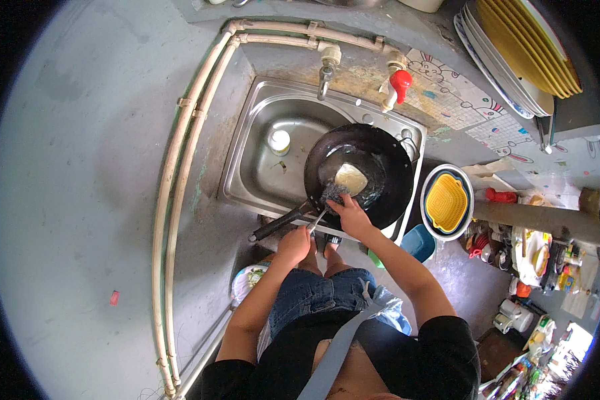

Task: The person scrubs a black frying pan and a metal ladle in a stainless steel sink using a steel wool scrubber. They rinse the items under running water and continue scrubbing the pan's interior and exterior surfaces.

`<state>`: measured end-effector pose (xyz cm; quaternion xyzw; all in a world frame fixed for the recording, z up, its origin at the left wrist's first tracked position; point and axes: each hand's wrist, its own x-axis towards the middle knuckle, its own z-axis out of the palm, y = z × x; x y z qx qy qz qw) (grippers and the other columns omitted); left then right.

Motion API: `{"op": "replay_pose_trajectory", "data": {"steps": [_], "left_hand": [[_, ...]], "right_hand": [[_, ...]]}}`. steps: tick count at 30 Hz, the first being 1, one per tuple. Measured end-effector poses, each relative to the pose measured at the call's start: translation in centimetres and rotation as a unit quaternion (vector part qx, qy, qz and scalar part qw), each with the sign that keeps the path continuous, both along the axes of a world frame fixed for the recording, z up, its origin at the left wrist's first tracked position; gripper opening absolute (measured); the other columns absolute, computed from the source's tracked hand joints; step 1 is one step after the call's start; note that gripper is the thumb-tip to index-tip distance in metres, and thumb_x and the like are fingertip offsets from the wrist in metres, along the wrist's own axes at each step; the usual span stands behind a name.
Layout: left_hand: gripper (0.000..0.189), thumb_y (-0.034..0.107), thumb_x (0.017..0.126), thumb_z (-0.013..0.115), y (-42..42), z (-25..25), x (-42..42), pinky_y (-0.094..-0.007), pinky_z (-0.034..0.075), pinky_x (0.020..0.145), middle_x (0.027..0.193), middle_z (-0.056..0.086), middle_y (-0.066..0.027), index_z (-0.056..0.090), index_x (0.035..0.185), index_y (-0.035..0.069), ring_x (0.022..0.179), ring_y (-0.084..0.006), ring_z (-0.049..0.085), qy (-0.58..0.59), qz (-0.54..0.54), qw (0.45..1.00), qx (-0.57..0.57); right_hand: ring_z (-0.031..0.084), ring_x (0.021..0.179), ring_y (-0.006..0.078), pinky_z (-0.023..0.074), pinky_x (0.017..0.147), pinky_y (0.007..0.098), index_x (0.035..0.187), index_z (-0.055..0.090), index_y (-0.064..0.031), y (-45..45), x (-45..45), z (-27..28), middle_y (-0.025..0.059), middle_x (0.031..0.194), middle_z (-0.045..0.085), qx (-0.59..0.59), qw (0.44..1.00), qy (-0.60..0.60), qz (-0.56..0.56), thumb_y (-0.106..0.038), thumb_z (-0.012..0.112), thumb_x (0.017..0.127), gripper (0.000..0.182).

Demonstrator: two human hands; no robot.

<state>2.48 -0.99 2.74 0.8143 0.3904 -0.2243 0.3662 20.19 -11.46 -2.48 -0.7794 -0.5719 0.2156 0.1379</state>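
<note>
My left hand is closed around the handle of a metal utensil, whose far end reaches over the near left rim of a black wok. A grey scouring pad is pinched in my right hand, just inside the wok near that utensil. Beside the pad lies a pale, rounded piece, perhaps the utensil's head; the join is hidden. The wok rests over the right part of a stainless steel sink, its long black handle pointing to the lower left. Its inside looks wet.
A white-capped bottle stands in the sink basin. Above are a metal tap and a red-handled tap. Right of the sink are a yellow basket in a basin and a blue tub. Stacked plates stand at upper right.
</note>
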Motion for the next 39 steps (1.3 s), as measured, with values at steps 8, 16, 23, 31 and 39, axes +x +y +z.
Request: {"op": "replay_pose_trajectory", "data": {"steps": [8, 16, 23, 31, 39], "left_hand": [[0.049, 0.019, 0.08, 0.061, -0.2, 1.3, -1.6, -0.048, 0.047, 0.071, 0.09, 0.062, -0.0228, 0.038, 0.121, 0.006, 0.084, -0.0418, 0.059, -0.137, 0.016, 0.99, 0.026], [0.033, 0.019, 0.091, 0.049, 0.4, -0.8, -3.3, -0.023, 0.04, 0.042, 0.072, 0.057, -0.0027, 0.044, 0.119, 0.003, 0.053, -0.0076, 0.05, -0.237, 0.135, 0.924, -0.267], [0.027, 0.024, 0.092, 0.044, 1.1, -2.5, -3.7, -0.0287, 0.043, 0.048, 0.069, 0.058, -0.0076, 0.053, 0.106, 0.002, 0.057, -0.0163, 0.056, -0.144, 0.249, 0.896, -0.339], [0.027, 0.023, 0.079, 0.061, -0.1, -1.0, -3.5, -0.045, 0.045, 0.063, 0.076, 0.058, -0.0214, 0.051, 0.087, 0.0, 0.073, -0.0415, 0.056, -0.216, 0.048, 0.975, -0.008], [0.027, 0.013, 0.072, 0.061, 2.0, 1.8, -0.3, -0.0444, 0.038, 0.083, 0.101, 0.054, -0.0141, 0.052, 0.096, 0.004, 0.099, -0.032, 0.049, -0.252, 0.038, 0.92, 0.296]], "right_hand": [[0.051, 0.102, 0.0324, 0.0493, 0.081, 0.0375, 0.123, 0.051, -0.0218, 0.0, 9.0, -0.8, 0.0143, 0.116, 0.045, -0.061, 0.977, -0.12, -0.164, -0.003, 0.051, 0.077, 0.049], [0.051, 0.104, 0.037, 0.0439, 0.09, 0.0404, 0.126, 0.047, -0.0154, -1.9, 9.6, -2.9, 0.0199, 0.121, 0.047, -0.126, 0.969, -0.038, -0.211, -0.002, 0.055, 0.073, 0.056], [0.05, 0.105, 0.0399, 0.0422, 0.093, 0.0399, 0.124, 0.049, -0.0102, 1.8, 5.8, 0.1, 0.0267, 0.117, 0.048, 0.143, 0.962, 0.131, -0.193, 0.003, 0.05, 0.071, 0.054], [0.05, 0.103, 0.0365, 0.0448, 0.089, 0.0395, 0.121, 0.052, -0.0167, 3.8, 7.8, -1.5, 0.0188, 0.118, 0.047, 0.059, 0.976, 0.003, -0.208, 0.001, 0.055, 0.07, 0.053], [0.047, 0.109, 0.0387, 0.0438, 0.091, 0.0383, 0.119, 0.055, -0.0173, 0.0, 8.0, -2.6, 0.0228, 0.121, 0.045, -0.128, 0.982, -0.016, -0.139, -0.001, 0.056, 0.072, 0.05]]}}
